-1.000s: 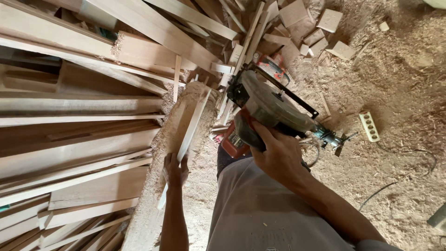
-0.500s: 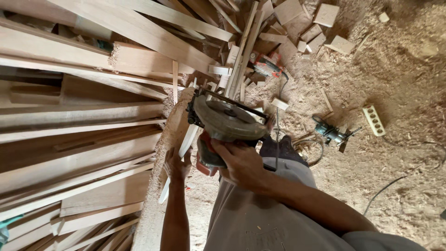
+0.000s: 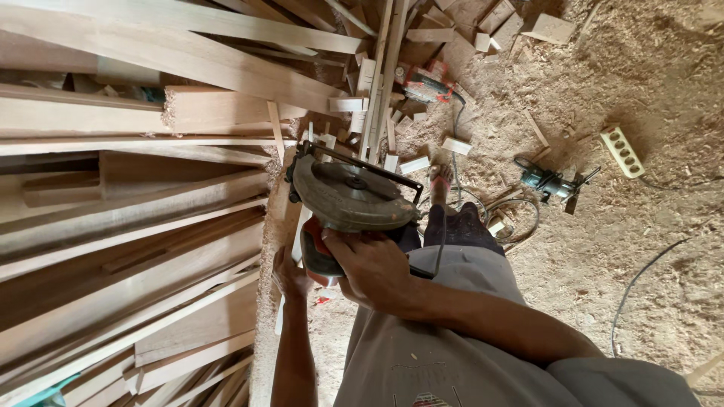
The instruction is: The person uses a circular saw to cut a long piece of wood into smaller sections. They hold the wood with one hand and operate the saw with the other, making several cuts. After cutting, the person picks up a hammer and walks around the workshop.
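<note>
My right hand (image 3: 373, 270) grips the red handle of a circular saw (image 3: 348, 197), its round grey guard lying over the end of a rough sawdust-covered wooden plank (image 3: 271, 249). My left hand (image 3: 289, 273) presses on that plank just below the saw, fingers curled against its edge. The plank runs from the lower middle up toward the pile of boards. My grey shirt fills the lower right.
Long wooden boards (image 3: 128, 226) are stacked across the left half. Offcut blocks (image 3: 456, 145) and a red power tool (image 3: 427, 84) lie on the sawdust floor above. A second tool (image 3: 547, 182), a white power strip (image 3: 621, 151) and cables (image 3: 641, 279) lie to the right.
My right hand has swung the circular saw leftward from over the floor onto the plank. My left hand has stayed on the plank.
</note>
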